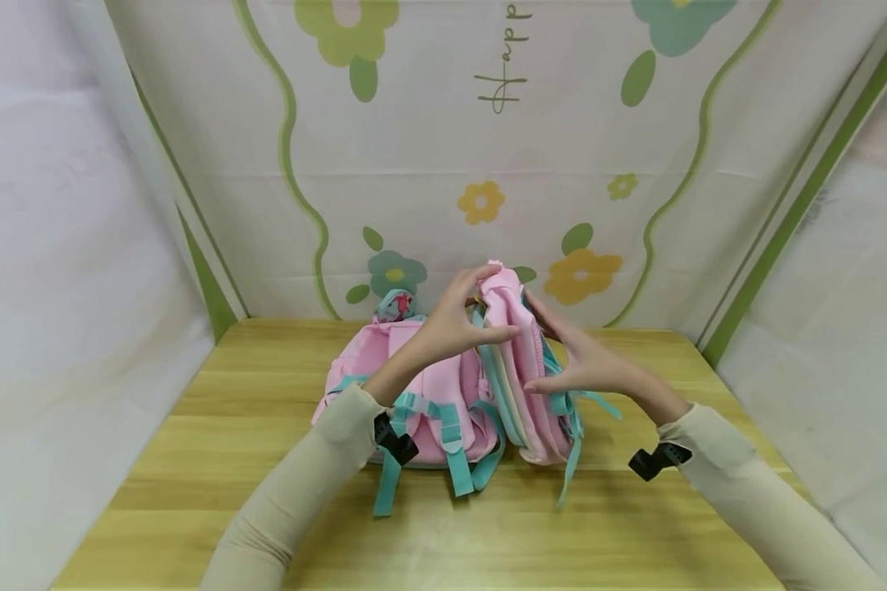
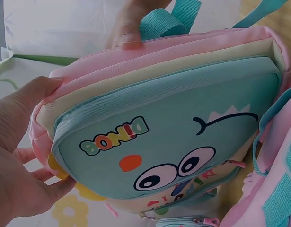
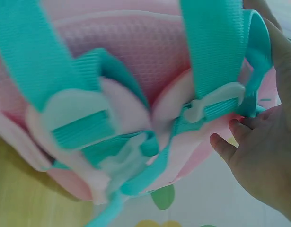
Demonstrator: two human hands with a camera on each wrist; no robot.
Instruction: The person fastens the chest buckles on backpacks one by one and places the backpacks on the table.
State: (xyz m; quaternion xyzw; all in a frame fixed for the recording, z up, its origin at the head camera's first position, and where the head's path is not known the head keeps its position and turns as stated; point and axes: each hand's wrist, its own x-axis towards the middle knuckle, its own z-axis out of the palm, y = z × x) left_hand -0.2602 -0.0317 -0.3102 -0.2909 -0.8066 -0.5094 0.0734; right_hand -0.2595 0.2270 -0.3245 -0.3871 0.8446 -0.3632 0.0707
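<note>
Flowered cloth (image 1: 414, 139) backs the wooden bench (image 1: 244, 394). Toward its far side, a pink bag (image 1: 526, 369) is tilted nearly upright, just right of another bag (image 1: 445, 377) with teal straps. Left hand's (image 1: 460, 316) grip clasps the tilted bag's top; right hand (image 1: 590, 361) touches its right side, fingers loosely extended.

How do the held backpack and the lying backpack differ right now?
Pose: the held backpack is roughly upright; the lying backpack is strap side up.
Contact: left hand and right hand hold the held backpack; neither grips the lying backpack.
Front: the held backpack's print shows; the lying backpack's front is hidden.
Shared: pink fabric, teal straps.
</note>
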